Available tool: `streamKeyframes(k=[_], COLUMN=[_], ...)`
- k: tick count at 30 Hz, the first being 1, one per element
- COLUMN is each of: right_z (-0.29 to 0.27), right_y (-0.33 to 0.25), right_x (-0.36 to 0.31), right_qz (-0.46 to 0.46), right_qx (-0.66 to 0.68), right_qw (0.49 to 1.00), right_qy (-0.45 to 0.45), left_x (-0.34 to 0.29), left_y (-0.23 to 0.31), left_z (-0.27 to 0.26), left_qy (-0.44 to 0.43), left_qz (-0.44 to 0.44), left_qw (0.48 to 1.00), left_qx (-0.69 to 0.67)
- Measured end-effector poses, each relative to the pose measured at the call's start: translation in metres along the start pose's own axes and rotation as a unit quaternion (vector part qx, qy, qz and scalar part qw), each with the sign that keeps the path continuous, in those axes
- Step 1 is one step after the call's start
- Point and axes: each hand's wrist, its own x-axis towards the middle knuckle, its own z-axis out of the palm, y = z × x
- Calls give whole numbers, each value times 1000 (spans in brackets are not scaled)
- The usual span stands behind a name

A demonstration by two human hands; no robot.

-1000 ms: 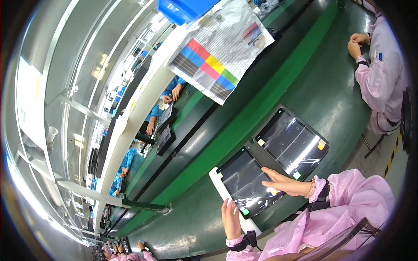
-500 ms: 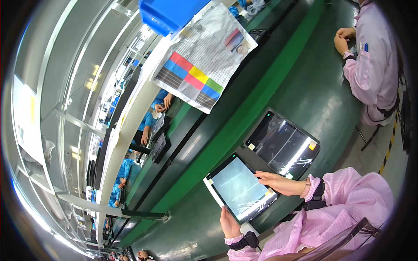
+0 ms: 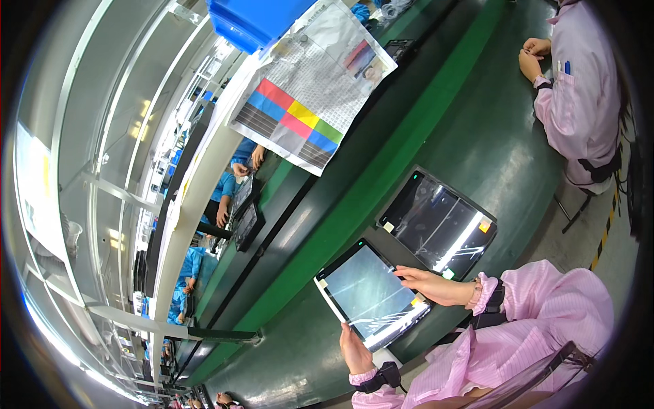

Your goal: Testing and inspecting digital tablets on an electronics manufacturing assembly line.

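A flat tablet-like device with a lit, pale bluish screen lies tilted low in front of me, a white strip along its left side. My left hand grips its near left edge, the thumb up beside the screen and the other fingers partly hidden. From the right, my right hand reaches over the device's right edge, its fingertips on the border of the screen. Just beyond it, a second device with a dark, reflective screen and small yellow stickers rests on the green work surface, untouched.
A printed sheet with colour blocks hangs from a pale frame, below a blue bin. A person in pink sits at the far right with hands together. Across the line, people in blue handle dark devices. A dark bracket juts out at lower left.
The whole view has shifted slightly, so things sit a little further left. Both hands keep their places on the lit device, which shows no clear movement of its own.
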Motion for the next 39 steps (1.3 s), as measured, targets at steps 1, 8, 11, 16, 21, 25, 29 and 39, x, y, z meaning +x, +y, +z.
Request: streamKeyframes(k=[1, 8, 11, 16, 21, 25, 29, 39], right_z=[0, 2, -1, 23, 54, 57, 50, 13], right_y=[-1, -4, -8, -74, -128, -139, -126, -145], right_x=[-1, -3, -2, -11, -28, -39, -34, -46], right_qz=[3, -10, -100, -274, -432, -449, -382, -112], right_qx=[2, -86, -153, -219, -279, -180, -38, 30], right_qw=[1000, 996, 982, 936, 851, 865, 919, 986], right_qy=[-2, 25, 39, 31, 104, 131, 93, -123], left_x=[1, 0, -9, -16, -35, -38, -39, -21], left_y=[-1, 1, 8, 15, 22, 17, 11, 30], left_z=[1, 20, 27, 34, 57, 76, 72, 125], left_qy=[-8, -1, -17, -87, -122, -120, -108, -116], left_qz=[9, 91, 101, 52, 42, 75, 91, 213], left_qw=[1000, 990, 990, 995, 992, 990, 990, 969], left_qx=[24, 106, 96, -7, -9, 27, 14, 45])
